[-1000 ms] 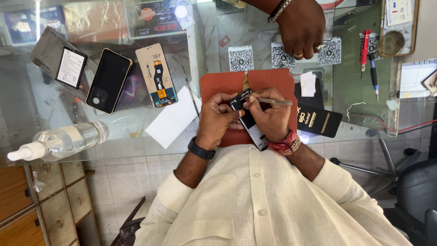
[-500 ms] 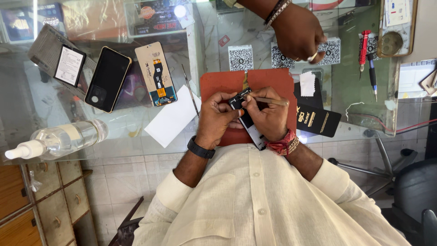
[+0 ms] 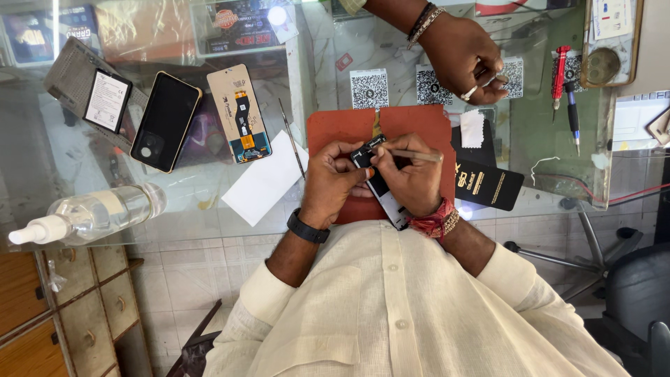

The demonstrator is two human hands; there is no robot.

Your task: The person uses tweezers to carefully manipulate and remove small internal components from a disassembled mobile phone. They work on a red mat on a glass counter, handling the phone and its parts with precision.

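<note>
My left hand (image 3: 328, 183), with a black watch on its wrist, grips a small opened black phone (image 3: 382, 190) over a red work mat (image 3: 335, 126). My right hand (image 3: 416, 178), with red threads at the wrist, holds a thin metal tool (image 3: 412, 155) whose tip rests on the phone's upper end. Both hands touch the phone and hide most of it.
Another person's hand (image 3: 464, 56) rests on the glass counter beyond the mat. A black phone (image 3: 165, 120), a display panel (image 3: 239, 112), a battery (image 3: 107, 100) and a spray bottle (image 3: 91, 213) lie left. White paper (image 3: 265, 178), tweezers (image 3: 292, 136), a black card (image 3: 488, 185) and a red screwdriver (image 3: 558, 73) are nearby.
My hands stay on the phone with only small finger and tool movements. The other person's hand has shifted slightly nearer the mat.
</note>
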